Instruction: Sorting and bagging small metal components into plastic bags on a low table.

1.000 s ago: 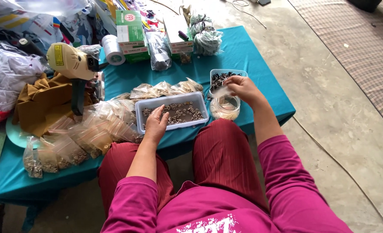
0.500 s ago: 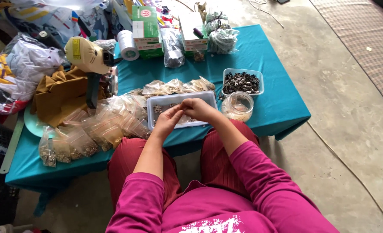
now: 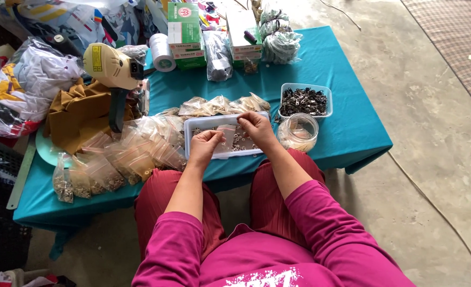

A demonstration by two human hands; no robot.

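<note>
Over the white tray both hands were raised, a small clear bag pinched between them. Left hand was closed on the bag's left edge, right hand was closed on its upper right edge; the bag was held stretched, seemingly so the mouth stayed over the tray and any spill of small metal parts would be caught there. Tray was set at the near edge of the teal counter, just in front of the knees, within easy reach. Round clear jar and a tub of dark parts were placed just right of the tray, close to the right hand. Filled bags were piled to the left, likely kept apart from the loose stock. Yellow tool rested on brown cloth further left.

Bag contents could not be made out; whether its mouth was open could not be told. Fingertips were partly hidden behind the bag. Exact kind of metal parts was too small to tell. Boxes and wrapped bundles at the far edge were cut off by the frame.
</note>
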